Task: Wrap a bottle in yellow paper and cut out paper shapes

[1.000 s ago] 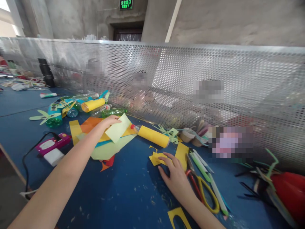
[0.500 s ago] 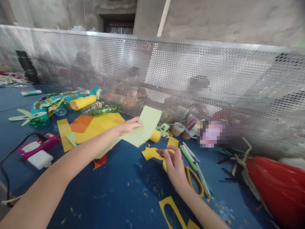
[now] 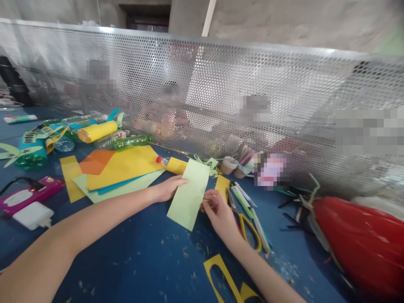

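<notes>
My left hand [image 3: 166, 189] pinches the left edge of a pale green paper sheet [image 3: 188, 194] held just above the blue table [image 3: 139, 256]. My right hand [image 3: 217, 210] grips the sheet's right edge, with yellow paper scraps partly hidden under it. Yellow-handled scissors [image 3: 248, 225] lie just right of my right hand. A yellow paper-wrapped bottle [image 3: 173, 165] lies behind the sheet.
A stack of yellow, orange and green paper sheets [image 3: 116, 168] lies to the left, with decorated bottles [image 3: 94, 131] behind. A pink device [image 3: 30, 194] and white charger [image 3: 31, 215] sit at far left. Pens [image 3: 249, 206], a red object [image 3: 360, 244] and a perforated metal screen [image 3: 252, 97] are to the right and behind.
My left hand lifted the green sheet off the paper stack and carried it right and down; my right hand left the yellow scraps and took hold of the sheet's right edge.
</notes>
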`<state>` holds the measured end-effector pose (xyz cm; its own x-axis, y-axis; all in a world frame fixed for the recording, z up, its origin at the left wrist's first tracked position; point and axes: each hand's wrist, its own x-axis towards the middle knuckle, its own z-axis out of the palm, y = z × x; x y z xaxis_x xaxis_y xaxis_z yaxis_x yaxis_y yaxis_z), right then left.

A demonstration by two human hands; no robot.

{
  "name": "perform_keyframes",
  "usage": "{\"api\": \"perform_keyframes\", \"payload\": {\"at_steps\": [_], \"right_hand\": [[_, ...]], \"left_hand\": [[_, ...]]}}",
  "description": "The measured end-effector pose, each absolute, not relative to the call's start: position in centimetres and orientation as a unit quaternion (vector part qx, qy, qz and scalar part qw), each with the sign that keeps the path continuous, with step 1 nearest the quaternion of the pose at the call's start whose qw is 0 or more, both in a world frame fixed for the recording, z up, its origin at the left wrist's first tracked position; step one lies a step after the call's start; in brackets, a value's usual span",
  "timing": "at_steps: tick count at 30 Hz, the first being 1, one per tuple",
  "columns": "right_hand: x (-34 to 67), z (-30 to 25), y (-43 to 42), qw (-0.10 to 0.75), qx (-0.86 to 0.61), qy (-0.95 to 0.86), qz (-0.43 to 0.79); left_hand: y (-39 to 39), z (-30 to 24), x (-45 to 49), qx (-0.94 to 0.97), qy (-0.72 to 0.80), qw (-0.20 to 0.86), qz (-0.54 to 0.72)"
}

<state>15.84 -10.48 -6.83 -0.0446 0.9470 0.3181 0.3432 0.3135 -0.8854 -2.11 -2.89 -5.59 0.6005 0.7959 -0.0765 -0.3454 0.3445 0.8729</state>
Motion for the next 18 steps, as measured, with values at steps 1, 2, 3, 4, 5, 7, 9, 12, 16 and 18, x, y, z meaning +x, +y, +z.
{"api": "perform_keyframes", "payload": {"at_steps": [1, 2, 3, 4, 5, 7, 9, 12, 16, 18], "right_hand": [[15.8, -6.8, -10.6, 0.462, -0.501, -0.676, 0.281], [15.8, -6.7, -10.8, 0.441, -0.505, -0.7, 0.247], [15.8, -6.6, -10.9, 0.421, -0.506, -0.722, 0.215], [15.7, -6.5, -11.0, 0.402, -0.504, -0.74, 0.191], [15.7, -6.4, -11.2, 0.387, -0.499, -0.755, 0.176], [15.5, -6.3, -11.4, 0.371, -0.487, -0.774, 0.16], [15.4, -6.2, -11.6, 0.372, -0.479, -0.781, 0.147], [15.3, -6.1, -11.7, 0.385, -0.482, -0.778, 0.118], [15.5, -6.0, -11.8, 0.396, -0.499, -0.764, 0.104], [15.6, -6.1, -11.8, 0.396, -0.505, -0.758, 0.116]], "left_hand": [[-2.8, -5.7, -2.1, 0.44, 0.247, 0.782, 0.367], [-2.7, -5.9, -2.1, 0.441, 0.236, 0.785, 0.366], [-2.6, -6.0, -2.1, 0.444, 0.223, 0.788, 0.364], [-2.6, -6.1, -2.1, 0.447, 0.211, 0.791, 0.36], [-2.5, -6.1, -2.1, 0.449, 0.203, 0.794, 0.355], [-2.4, -6.1, -2.2, 0.443, 0.206, 0.805, 0.337], [-2.3, -6.0, -2.2, 0.427, 0.22, 0.817, 0.319], [-2.3, -5.9, -2.2, 0.409, 0.239, 0.824, 0.311], [-2.3, -6.0, -2.2, 0.394, 0.262, 0.821, 0.319], [-2.3, -6.0, -2.2, 0.386, 0.268, 0.821, 0.323]]}}
